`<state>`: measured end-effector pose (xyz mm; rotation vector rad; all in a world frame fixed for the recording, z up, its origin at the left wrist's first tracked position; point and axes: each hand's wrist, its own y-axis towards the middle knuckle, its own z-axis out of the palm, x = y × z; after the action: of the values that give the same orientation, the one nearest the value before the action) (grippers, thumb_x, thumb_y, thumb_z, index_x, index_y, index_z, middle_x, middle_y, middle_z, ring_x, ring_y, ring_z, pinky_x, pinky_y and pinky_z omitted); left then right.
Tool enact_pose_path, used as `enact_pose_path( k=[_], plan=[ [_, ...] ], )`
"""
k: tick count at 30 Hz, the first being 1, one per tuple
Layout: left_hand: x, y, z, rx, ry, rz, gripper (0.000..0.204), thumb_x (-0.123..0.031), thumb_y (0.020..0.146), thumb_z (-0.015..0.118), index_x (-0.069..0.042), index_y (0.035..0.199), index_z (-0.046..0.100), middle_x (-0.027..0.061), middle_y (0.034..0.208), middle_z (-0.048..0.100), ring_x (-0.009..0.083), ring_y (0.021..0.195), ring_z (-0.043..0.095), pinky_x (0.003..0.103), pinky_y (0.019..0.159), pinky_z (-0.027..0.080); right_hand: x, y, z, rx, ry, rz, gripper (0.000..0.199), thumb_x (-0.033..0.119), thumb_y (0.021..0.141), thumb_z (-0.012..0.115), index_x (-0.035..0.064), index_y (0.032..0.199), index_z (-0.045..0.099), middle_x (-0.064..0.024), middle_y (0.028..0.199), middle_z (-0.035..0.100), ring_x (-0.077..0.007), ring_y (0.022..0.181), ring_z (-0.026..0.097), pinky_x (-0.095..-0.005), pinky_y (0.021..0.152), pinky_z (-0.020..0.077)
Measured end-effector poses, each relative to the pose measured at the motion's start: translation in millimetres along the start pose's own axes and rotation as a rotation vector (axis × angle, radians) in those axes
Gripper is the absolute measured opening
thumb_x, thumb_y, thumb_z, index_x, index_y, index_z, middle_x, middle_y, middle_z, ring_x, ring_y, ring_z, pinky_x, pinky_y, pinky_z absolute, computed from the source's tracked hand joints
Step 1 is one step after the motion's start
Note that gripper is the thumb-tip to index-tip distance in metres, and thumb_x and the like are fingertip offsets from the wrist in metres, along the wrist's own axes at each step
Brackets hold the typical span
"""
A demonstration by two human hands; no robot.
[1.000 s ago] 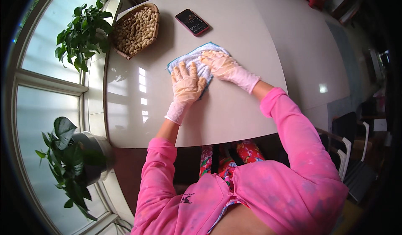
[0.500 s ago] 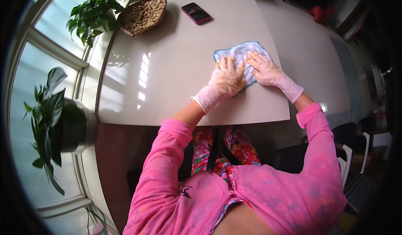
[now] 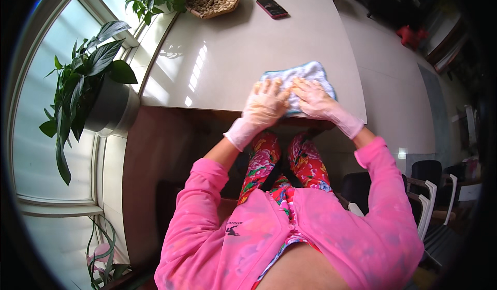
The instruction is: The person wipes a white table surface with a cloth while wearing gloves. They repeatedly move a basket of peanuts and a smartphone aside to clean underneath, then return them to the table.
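A white cloth [image 3: 312,70] with a blue-green edge lies on the pale glossy table [image 3: 253,39], close to its front edge. My left hand [image 3: 265,103], in a thin translucent glove, presses on the cloth's left part with the fingers stretched out. Beside it my right hand [image 3: 317,100], gloved the same way, lies flat on the cloth's middle and right part, fingers pointing up and left. The two hands nearly meet. Both palms and the cloth beneath them are hidden.
At the table's far side are a woven basket [image 3: 213,1] of peanuts in shells and a dark phone [image 3: 272,8] with a red edge. Potted plants [image 3: 106,101] stand along the window at left. Chairs [image 3: 427,186] are at lower right, a red object [image 3: 411,36] at far right.
Both hands have drawn the cloth toward me, nearer the table's front edge. My view has shifted, so the table, basket and phone sit higher and further right in the picture.
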<state>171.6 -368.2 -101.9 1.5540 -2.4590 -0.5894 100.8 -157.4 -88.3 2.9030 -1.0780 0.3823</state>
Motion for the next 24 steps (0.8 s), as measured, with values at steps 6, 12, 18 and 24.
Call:
enact_pose_path(
  k=[6,12,18,24],
  plan=[
    [101.4,-74.3,-18.1,0.029,0.156,-0.36,0.044,-0.041,0.096,0.049,-0.024,0.136,0.053,0.0145,0.146,0.043,0.038,0.134,0.039,0.058,0.107,0.03,95.5,125.8,14.3,0.091,0.012,-0.114,0.058,0.029,0.092,0.042,0.0099,0.146,0.038,-0.0147,0.156,0.027,-0.0292,0.146,0.021,-0.049,0.117,0.015],
    [140.9,-98.6,-31.8,0.125,0.17,-0.601,0.047,-0.043,0.099,0.042,-0.025,0.141,0.049,0.0171,0.149,0.039,0.0405,0.137,0.034,0.051,0.113,0.023,141.4,160.5,20.9,-0.007,0.083,-0.127,0.056,0.033,0.094,0.038,0.0134,0.147,0.039,-0.012,0.155,0.03,-0.029,0.144,0.027,-0.0426,0.118,0.0174],
    [107.9,-59.5,-5.4,0.119,0.075,-0.506,0.053,-0.045,0.095,0.045,-0.017,0.141,0.049,0.0311,0.146,0.036,0.05,0.135,0.033,0.054,0.114,0.02,78.9,123.4,33.4,-0.191,0.026,-0.147,0.049,0.022,0.09,0.044,0.0089,0.136,0.051,-0.0119,0.145,0.046,-0.0267,0.134,0.042,-0.0359,0.114,0.0286],
    [15.3,-4.6,7.3,0.204,0.038,-0.325,0.056,-0.046,0.097,0.043,-0.018,0.145,0.041,0.03,0.147,0.032,0.0526,0.135,0.029,0.058,0.112,0.022,10.3,28.8,11.9,-0.188,0.014,0.051,0.047,0.023,0.091,0.043,0.0092,0.135,0.053,-0.0123,0.144,0.047,-0.0277,0.133,0.043,-0.0367,0.113,0.0302]
  ],
)
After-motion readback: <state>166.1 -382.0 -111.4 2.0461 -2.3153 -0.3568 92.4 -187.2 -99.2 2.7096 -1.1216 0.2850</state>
